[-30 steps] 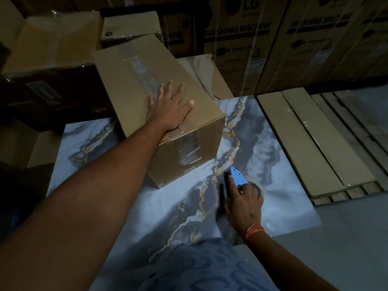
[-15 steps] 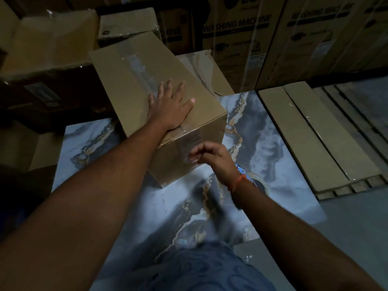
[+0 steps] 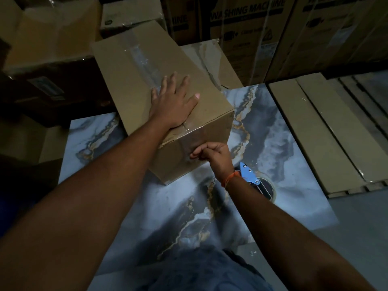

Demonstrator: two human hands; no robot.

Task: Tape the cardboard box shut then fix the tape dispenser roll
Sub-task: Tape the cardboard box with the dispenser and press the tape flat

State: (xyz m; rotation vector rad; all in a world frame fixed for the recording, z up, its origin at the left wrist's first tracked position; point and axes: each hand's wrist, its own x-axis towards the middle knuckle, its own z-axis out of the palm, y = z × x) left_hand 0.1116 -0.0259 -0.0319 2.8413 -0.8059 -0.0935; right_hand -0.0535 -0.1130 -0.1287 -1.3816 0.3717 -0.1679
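A brown cardboard box point(image 3: 130, 66) stands on a marble-patterned surface point(image 3: 168, 206), with clear tape running along its top seam and down the near side. My left hand point(image 3: 174, 103) lies flat on the box top near the front edge, fingers spread. My right hand point(image 3: 214, 154) has its fingers curled against the taped near side of the box; whether it pinches the tape end I cannot tell. The blue tape dispenser point(image 3: 249, 175) with its roll lies on the surface just right of my right wrist, untouched.
Large washing machine cartons point(image 3: 252, 34) line the back. More cardboard boxes point(image 3: 42, 38) stack at the left. Flat cardboard packs point(image 3: 327, 131) lie at the right on the floor. My knee in blue cloth point(image 3: 199, 269) shows at the bottom.
My right hand let go of the tape dispenser, leaving it on the surface, and moved up to the box's taped near side. My left hand stayed on the box top.
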